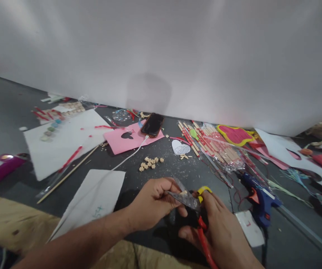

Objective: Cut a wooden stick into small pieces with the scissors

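My right hand (219, 228) grips scissors (190, 200) with one red and one yellow handle, their blades parted and pointing left. Close to the blades, my left hand (155, 203) has its fingers pinched together; what it holds is too small to make out. A small pale piece (183, 193) shows between the blades. Just beyond the hands lies a small pile of light wooden pieces (150, 163) on the dark table. Behind the scissors is a white paper heart (180, 148) with a patterned cloud shape, and short stick bits (185, 157) lie beside it.
A phone (153, 124) with a white cable rests on pink paper (116, 144). Bundled wooden sticks (211, 144) lie right of centre, a blue glue gun (261, 201) at right. White sheets (65, 138) and a magenta tool (5, 170) are at left. A white wall stands behind.
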`<action>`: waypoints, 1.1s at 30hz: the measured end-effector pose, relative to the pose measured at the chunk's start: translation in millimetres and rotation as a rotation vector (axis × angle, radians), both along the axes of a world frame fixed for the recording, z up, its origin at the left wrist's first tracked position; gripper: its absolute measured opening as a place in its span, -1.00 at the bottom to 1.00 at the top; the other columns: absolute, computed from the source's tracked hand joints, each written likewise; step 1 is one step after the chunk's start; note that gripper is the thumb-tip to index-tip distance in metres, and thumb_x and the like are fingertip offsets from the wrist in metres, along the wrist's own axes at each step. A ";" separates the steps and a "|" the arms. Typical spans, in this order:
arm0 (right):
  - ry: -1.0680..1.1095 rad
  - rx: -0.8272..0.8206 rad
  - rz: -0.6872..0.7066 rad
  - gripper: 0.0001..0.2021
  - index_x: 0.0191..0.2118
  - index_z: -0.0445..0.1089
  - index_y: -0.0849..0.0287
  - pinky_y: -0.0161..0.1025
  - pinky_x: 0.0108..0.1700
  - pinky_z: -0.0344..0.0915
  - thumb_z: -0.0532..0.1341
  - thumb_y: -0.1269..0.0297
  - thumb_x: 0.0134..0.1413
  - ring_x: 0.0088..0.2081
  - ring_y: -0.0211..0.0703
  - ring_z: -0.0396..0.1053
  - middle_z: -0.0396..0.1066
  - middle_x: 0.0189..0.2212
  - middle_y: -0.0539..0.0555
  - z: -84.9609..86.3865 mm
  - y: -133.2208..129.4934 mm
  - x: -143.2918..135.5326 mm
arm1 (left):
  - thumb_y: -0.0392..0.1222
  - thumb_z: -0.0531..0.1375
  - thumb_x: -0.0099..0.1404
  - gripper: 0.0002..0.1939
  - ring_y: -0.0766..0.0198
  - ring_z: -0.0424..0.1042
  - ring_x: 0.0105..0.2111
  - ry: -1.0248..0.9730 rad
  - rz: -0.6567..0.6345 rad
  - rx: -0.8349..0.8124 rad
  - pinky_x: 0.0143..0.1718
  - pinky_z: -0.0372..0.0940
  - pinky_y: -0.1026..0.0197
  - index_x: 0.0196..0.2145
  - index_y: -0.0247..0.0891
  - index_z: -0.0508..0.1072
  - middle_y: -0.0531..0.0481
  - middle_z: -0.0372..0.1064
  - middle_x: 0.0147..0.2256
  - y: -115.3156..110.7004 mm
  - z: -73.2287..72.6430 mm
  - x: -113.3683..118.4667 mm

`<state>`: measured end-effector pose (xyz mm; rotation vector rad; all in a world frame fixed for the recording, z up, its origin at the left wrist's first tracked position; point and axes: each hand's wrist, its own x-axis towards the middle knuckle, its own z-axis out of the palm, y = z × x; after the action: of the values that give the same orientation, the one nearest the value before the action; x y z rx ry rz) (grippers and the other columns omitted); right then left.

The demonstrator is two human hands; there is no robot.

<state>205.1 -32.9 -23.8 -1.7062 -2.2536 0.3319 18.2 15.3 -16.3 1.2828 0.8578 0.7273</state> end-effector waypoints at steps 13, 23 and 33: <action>-0.106 0.026 -0.008 -0.69 -0.15 0.17 0.21 -0.20 -0.36 0.32 0.05 0.08 0.09 -0.35 -0.04 0.42 0.42 -0.37 0.15 -11.7 -2.3 4.1 | -0.42 0.11 0.09 -0.89 0.31 0.43 -0.49 0.040 0.013 0.029 -0.43 0.24 0.32 -0.52 -0.31 0.37 0.04 0.42 -0.55 -0.2 2.5 7.2; -0.121 0.091 0.004 -0.76 -0.24 0.19 0.16 -0.26 -0.46 0.25 0.05 0.09 0.11 -0.47 -0.09 0.41 0.42 -0.47 0.07 -10.5 -0.6 4.3 | -0.24 0.12 0.18 -0.90 0.45 0.23 -0.66 0.035 0.047 0.001 -0.62 0.09 0.40 -0.46 -0.30 0.36 0.09 0.36 -0.57 0.0 -6.5 8.2; -0.088 0.015 -0.003 -0.77 -0.27 0.17 0.13 -0.24 -0.43 0.25 0.00 0.06 0.14 -0.43 -0.08 0.41 0.40 -0.45 0.07 -4.8 -2.1 1.8 | -0.22 0.14 0.13 -0.89 0.51 0.06 -0.74 -0.073 0.039 -0.165 -0.71 -0.07 0.42 -0.49 -0.31 0.34 0.04 0.40 -0.61 -0.3 -1.3 5.0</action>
<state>206.9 -35.1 -28.6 -1.7488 -2.3095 0.2435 23.2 15.0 -17.6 1.0897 0.8668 0.7148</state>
